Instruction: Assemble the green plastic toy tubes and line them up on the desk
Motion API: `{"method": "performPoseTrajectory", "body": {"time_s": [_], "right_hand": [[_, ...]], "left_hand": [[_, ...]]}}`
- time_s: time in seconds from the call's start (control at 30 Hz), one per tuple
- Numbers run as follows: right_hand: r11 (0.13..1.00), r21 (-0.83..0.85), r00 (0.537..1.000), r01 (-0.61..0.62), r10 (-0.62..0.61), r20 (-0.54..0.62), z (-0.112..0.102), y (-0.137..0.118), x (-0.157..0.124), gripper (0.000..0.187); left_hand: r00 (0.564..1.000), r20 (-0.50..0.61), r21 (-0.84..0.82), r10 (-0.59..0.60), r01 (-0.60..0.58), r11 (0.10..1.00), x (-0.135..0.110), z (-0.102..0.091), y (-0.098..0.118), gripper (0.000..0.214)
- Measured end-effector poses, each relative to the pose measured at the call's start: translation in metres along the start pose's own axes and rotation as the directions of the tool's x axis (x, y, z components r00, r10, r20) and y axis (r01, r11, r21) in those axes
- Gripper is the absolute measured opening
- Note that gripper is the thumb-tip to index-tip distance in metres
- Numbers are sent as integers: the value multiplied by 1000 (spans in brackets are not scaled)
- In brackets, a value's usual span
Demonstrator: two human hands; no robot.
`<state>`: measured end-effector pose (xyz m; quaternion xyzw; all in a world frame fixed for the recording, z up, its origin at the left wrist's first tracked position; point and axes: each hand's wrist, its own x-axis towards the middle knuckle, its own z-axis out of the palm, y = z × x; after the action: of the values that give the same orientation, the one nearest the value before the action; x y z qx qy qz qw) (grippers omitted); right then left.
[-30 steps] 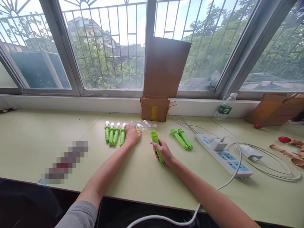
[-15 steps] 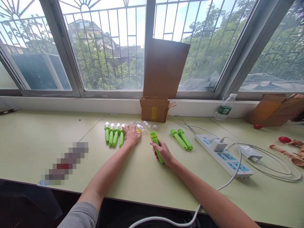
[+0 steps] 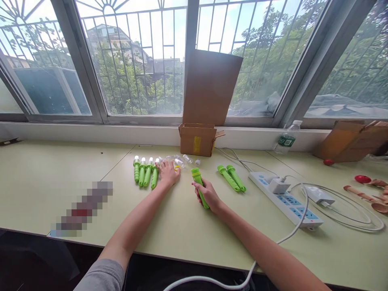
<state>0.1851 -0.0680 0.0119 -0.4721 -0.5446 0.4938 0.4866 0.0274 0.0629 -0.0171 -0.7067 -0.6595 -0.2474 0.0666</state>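
My right hand (image 3: 209, 195) is wrapped round a green plastic tube (image 3: 197, 174), tilted, with a ribbed, uncapped top end. It looks like a torch or stick body. On the table my left hand (image 3: 168, 173) reaches forward, palm down with its fingers apart. Its fingertips are right beside a green stick with a white top (image 3: 154, 176), the last in a row of several such sticks (image 3: 142, 173); whether they touch I cannot tell. Beyond the left hand lie several clear plastic caps (image 3: 179, 162). Something small and yellow (image 3: 177, 167) shows by its thumb.
Two more green tubes (image 3: 228, 178) lie to the right, near a white power strip (image 3: 286, 200) with plugs and cables. A cardboard box (image 3: 197, 141) stands by the window. At the right are a plastic bottle (image 3: 287, 139), another carton (image 3: 348, 141) and wooden pieces (image 3: 363, 194).
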Motion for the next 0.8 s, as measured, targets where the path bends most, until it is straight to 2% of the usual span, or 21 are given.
{"method": "performPoseTrajectory", "body": {"time_s": [0.27, 0.5, 0.67, 0.8], "right_hand": [[1000, 1, 1000, 14, -14, -5, 0, 0, 0, 27], [1000, -2, 1000, 2, -2, -5, 1, 0, 0, 28], [1000, 11, 1000, 0, 0, -3, 1, -1, 0, 28], [1000, 9, 1000, 7, -7, 2, 0, 0, 1, 26]], "left_hand": [[998, -53, 34, 26, -24, 999, -2, 0, 2, 51], [998, -36, 30, 46, -45, 999, -5, -6, 3, 48], [999, -41, 55, 18, -15, 998, -5, -10, 4, 44], [997, -77, 53, 12, -8, 999, -4, -7, 1, 49]]}}
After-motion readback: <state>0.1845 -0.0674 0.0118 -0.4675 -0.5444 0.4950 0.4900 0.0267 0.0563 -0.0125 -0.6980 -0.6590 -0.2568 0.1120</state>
